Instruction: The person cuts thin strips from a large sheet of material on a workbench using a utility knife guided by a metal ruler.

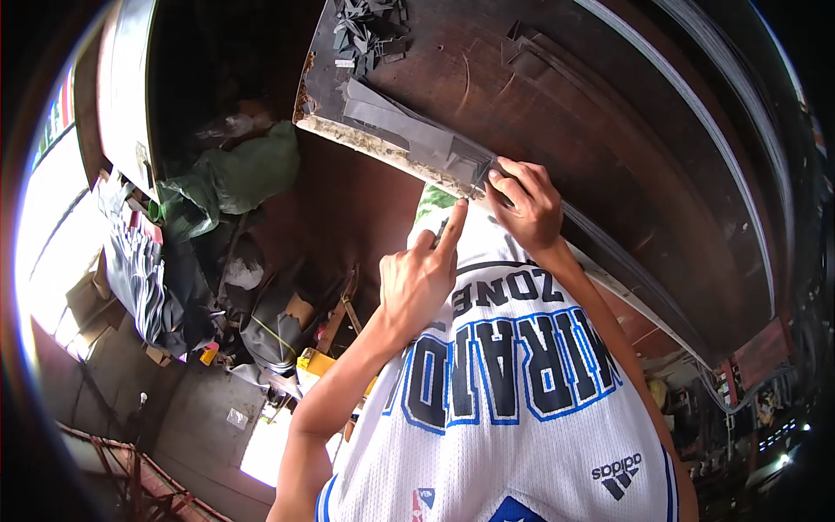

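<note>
My left hand (419,277) is at the table's near edge, its index finger stretched out to the rim and its other fingers curled. A small dark thing (442,230) shows between thumb and index finger; its kind is hidden. Fingers bent, my right hand (527,202) grips the right end of some thin dark grey strips (474,167) on the tabletop. A longer stack of flat grey strips (396,126) lies along the same edge, to the left of my right hand.
A pile of small dark offcuts (370,33) lies on the far left corner of the brown table (557,113). More thin dark pieces (532,50) rest farther back. Long grey strips (731,113) curve along the right. Green plastic bags (248,170) and stacked sheets (135,265) are at left.
</note>
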Available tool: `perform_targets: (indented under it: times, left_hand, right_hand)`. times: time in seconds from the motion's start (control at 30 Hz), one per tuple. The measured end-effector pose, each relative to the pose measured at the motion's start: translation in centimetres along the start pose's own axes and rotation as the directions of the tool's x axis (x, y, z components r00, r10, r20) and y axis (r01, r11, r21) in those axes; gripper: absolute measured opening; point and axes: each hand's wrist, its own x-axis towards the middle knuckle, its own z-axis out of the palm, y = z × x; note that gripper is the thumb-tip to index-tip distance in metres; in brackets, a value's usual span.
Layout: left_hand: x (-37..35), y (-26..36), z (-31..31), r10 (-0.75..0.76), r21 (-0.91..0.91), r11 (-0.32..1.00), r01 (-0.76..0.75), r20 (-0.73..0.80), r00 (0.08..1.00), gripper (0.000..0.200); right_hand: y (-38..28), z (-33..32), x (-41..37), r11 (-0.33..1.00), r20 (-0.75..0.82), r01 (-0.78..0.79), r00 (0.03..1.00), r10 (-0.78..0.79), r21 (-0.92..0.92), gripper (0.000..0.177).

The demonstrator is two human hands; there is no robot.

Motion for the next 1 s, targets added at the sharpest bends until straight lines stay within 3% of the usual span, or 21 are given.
perform_targets:
  times: [0.33,0.63,0.7,0.73,0.9,1.0]
  left_hand:
    - [0.9,1.0,-1.9,-0.053,0.055,0.997,0.045,0.157,0.986,0.059]
    - [1.9,2.3,-2.1,-0.131,0.041,0.991,0.125,0.347,0.929,0.077]
    - [2.2,2.4,-1.7,-0.086,0.041,0.996,0.077,0.327,0.941,0.081]
    - [1.9,1.9,-1.3,-0.05,-0.005,0.999,0.054,0.291,0.955,0.081]
    - [-0.4,-0.8,3.1,0.024,-0.048,0.999,-0.016,0.157,0.987,0.08]
    - [-0.4,-3.6,7.9,0.143,-0.131,0.976,-0.171,-0.2,0.969,0.072]
  right_hand:
    - [-0.5,-0.2,-0.3,1.0,0.039,-0.03,0.999,0.03,0.003,0.025]
    - [-0.7,-0.1,-0.7,1.0,0.084,0.01,0.996,-0.012,0.027,0.016]
    - [-0.4,0.1,-0.7,0.995,0.128,0.092,0.988,-0.088,-0.025,0.016]
    - [-1.0,-0.4,0.0,1.0,0.088,0.003,0.996,-0.005,0.019,0.016]
    - [-0.9,-0.2,-0.3,0.999,0.045,-0.038,0.998,0.038,0.005,0.023]
    - [-0.9,-0.4,0.1,1.0,0.055,-0.03,0.998,0.03,-0.001,0.029]
